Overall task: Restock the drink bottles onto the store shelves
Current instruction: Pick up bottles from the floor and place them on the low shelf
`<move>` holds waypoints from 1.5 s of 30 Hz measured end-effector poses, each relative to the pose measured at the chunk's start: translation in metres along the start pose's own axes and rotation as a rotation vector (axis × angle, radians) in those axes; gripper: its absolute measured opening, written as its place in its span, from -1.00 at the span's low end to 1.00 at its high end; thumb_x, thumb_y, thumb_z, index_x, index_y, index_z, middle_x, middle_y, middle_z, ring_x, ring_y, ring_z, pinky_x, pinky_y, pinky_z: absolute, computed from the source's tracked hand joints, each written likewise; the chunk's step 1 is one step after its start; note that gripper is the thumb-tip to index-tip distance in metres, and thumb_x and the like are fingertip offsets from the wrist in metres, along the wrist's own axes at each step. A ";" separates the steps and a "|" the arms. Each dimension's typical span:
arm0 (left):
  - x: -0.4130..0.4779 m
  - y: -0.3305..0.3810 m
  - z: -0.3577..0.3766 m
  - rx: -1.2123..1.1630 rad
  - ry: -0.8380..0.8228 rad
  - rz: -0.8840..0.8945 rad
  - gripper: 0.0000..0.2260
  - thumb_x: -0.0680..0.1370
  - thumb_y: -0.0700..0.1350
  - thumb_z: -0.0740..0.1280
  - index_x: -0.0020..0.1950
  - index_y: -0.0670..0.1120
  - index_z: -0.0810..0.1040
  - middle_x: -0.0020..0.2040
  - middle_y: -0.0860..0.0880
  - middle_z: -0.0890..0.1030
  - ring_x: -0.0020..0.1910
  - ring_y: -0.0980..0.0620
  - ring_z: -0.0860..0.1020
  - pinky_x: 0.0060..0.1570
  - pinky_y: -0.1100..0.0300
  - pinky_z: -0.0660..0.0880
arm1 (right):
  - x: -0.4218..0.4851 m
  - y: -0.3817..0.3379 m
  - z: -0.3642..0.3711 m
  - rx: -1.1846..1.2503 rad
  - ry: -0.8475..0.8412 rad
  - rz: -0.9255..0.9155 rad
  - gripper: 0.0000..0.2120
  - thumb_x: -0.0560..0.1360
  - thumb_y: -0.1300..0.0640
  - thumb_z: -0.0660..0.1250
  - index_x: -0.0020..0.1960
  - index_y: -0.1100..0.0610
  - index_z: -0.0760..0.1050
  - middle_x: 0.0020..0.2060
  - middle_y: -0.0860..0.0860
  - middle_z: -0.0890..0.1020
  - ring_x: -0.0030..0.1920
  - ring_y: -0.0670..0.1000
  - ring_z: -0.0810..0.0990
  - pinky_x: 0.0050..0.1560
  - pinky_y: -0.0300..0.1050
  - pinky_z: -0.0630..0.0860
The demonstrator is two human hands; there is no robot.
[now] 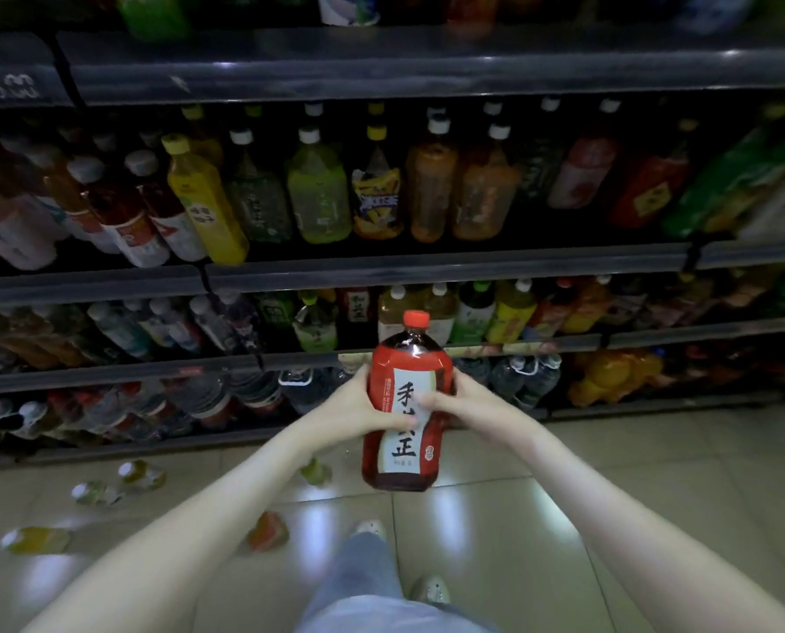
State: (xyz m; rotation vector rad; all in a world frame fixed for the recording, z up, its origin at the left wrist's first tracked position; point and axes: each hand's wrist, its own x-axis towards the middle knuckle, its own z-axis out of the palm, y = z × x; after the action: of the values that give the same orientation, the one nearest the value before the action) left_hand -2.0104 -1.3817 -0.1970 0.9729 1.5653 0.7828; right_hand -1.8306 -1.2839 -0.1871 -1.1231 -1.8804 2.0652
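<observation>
A person's left hand (372, 404) and right hand (457, 397) clasp a large red-labelled tea bottle (404, 404) upright before the stocked shelves (381, 271). Several loose bottles (142, 475) lie on the floor below the left hand, suggesting restocking is far from finished.

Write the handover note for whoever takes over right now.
Left hand: grips the left side of the red bottle.
Right hand: grips its right side.
The red bottle is upright, held in the air in front of the lower shelves, not yet shelved.
Done: the shelves look largely stocked.
Left: shelve this one, then pick up the loose bottles lying on the floor, at least five.
</observation>
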 end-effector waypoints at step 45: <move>0.167 -0.232 0.174 0.227 0.405 -0.299 -0.53 0.55 -0.13 0.31 0.46 -0.02 0.33 0.41 -0.06 0.36 0.31 -0.04 0.41 0.23 0.25 0.27 | 0.151 0.324 -0.085 -0.783 0.181 0.374 -0.73 0.46 0.23 0.31 0.13 0.27 0.38 -0.01 0.23 0.61 0.01 0.20 0.60 -0.16 -0.10 0.46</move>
State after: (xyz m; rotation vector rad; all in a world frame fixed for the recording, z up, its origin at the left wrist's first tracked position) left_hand -1.8967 -1.3379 -0.5080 0.7393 2.1309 0.6233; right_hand -1.7674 -1.2014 -0.5399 -1.8603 -2.6107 1.2604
